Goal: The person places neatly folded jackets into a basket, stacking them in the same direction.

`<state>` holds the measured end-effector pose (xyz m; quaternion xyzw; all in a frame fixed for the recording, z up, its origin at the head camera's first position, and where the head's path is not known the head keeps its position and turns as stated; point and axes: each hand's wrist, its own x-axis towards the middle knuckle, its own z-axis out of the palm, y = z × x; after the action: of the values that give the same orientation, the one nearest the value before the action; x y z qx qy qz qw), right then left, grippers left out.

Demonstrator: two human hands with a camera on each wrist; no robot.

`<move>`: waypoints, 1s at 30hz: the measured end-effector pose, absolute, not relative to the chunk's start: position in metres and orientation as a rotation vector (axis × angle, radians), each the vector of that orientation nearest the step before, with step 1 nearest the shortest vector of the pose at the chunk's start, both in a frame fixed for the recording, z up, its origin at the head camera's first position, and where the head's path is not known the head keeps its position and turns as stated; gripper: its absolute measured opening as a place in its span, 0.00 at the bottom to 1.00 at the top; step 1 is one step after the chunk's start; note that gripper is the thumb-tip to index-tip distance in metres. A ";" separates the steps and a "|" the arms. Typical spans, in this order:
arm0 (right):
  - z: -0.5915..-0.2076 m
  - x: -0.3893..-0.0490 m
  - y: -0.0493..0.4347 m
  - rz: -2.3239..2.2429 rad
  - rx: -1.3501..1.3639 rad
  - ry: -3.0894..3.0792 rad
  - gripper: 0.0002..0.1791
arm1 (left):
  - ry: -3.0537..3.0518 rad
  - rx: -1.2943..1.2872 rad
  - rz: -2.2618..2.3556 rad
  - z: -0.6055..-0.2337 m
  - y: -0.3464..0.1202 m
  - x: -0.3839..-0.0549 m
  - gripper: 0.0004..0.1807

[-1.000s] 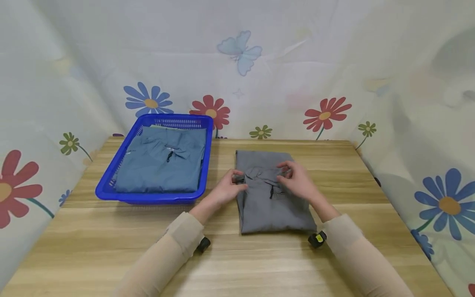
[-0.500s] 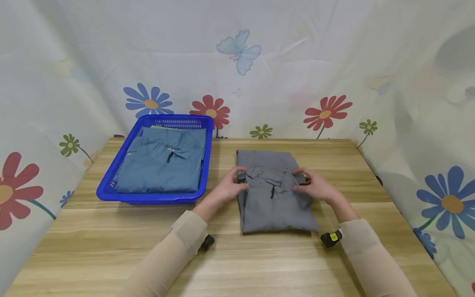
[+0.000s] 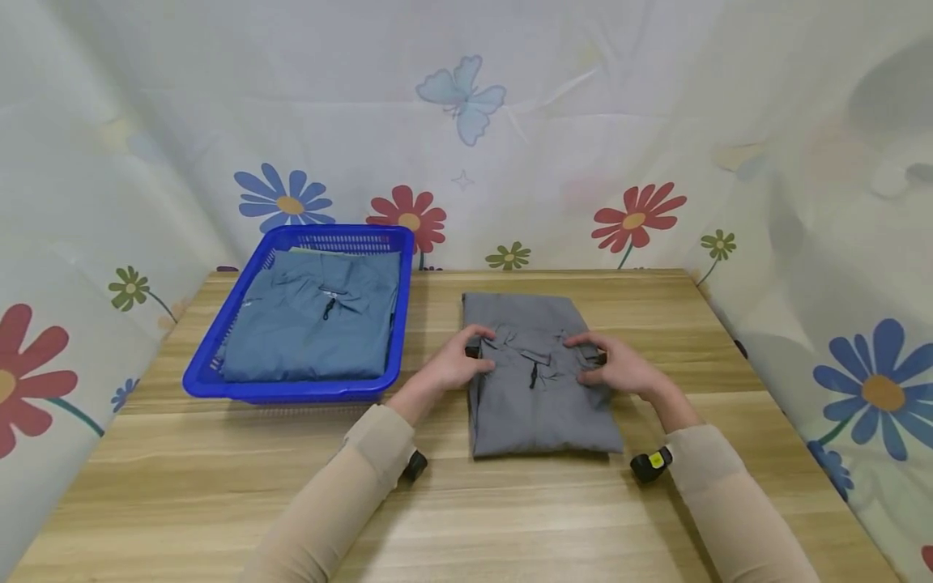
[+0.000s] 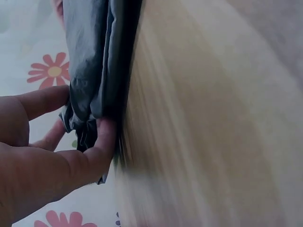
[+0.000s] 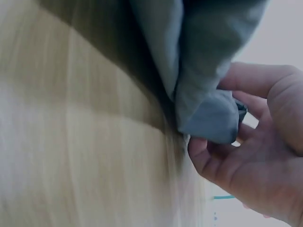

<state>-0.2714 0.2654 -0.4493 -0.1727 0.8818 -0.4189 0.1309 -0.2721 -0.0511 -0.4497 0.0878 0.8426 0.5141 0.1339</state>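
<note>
A folded grey jacket point(image 3: 543, 417) lies flat on the table, its collar and black zip pull facing up. My left hand point(image 3: 453, 366) grips its left edge with fingers and thumb; in the left wrist view, the fingers of the left hand point(image 4: 47, 163) go around the layered fold. On the opposite edge my right hand point(image 3: 625, 369) holds the cloth. Seen from the right wrist, the thumb of the right hand point(image 5: 265, 161) lies on top while fingertips curl under a loose grey flap point(image 5: 215, 118).
To the left stands a blue plastic basket point(image 3: 291, 390) with a folded blue-grey jacket point(image 3: 306, 344) inside it. The wooden table point(image 3: 510, 526) meets a flower-printed curtain point(image 3: 568, 146) at the back and sides. Black wrist cameras hang below both sleeves.
My right hand has moved from over the collar out to the jacket's right edge and taken hold there. The left hand has shifted slightly inward on its edge. The jacket has barely moved.
</note>
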 end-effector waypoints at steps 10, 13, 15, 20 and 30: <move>-0.449 -0.272 0.265 -1.232 -0.508 2.522 0.34 | 2.448 0.195 1.461 -0.452 -0.055 -0.273 0.22; -0.452 -0.273 0.265 -1.225 -0.511 2.549 0.33 | 2.461 0.172 1.476 -0.454 -0.055 -0.272 0.23; -0.453 -0.273 0.264 -1.237 -0.493 2.550 0.33 | 2.468 0.153 1.488 -0.455 -0.055 -0.272 0.23; -0.450 -0.271 0.265 -1.295 -0.444 2.500 0.33 | 2.480 0.119 1.518 -0.453 -0.054 -0.272 0.23; -0.435 -0.268 0.265 -1.327 -0.437 2.482 0.33 | 2.485 0.133 1.546 -0.435 -0.055 -0.267 0.23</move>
<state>-0.2677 0.2649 -0.4350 -0.1517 0.8621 -0.4608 0.1464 -0.2666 -0.0547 -0.4353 0.0451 0.8435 0.5246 0.1057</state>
